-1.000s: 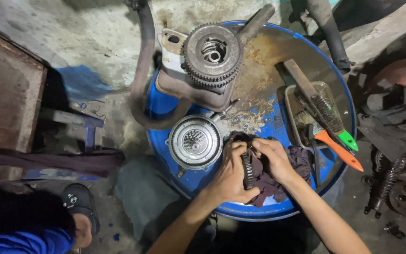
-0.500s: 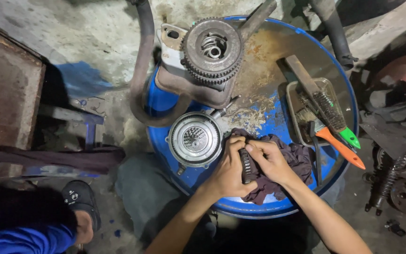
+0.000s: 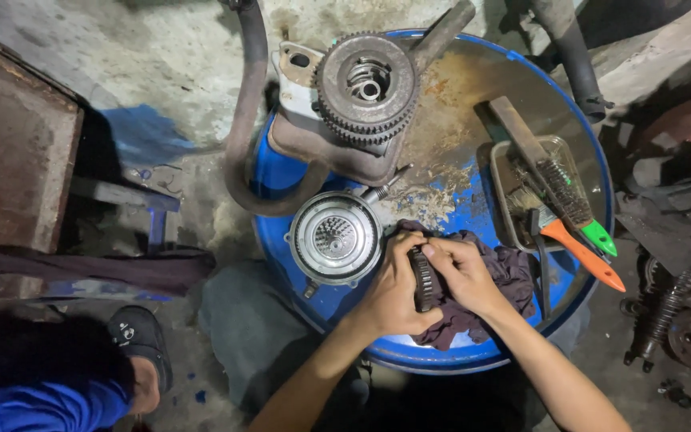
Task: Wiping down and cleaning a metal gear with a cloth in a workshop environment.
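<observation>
While our left hand [image 3: 393, 284] clamps the toothed gear ring [image 3: 423, 278] on edge, long axis toward us, our right hand [image 3: 461, 272] presses the dark rag [image 3: 505, 280] against it atop the blue drum [image 3: 281, 172].

round housing [image 3: 335, 238] left, brush tray [image 3: 521, 192] right

Both bare forearms reach up from the near edge, converging. The left hand [image 3: 393, 290] is curled closed, fingers wrapped tight; the right hand [image 3: 464, 276] closes opposite it, fingertips meeting the left thumb.
</observation>
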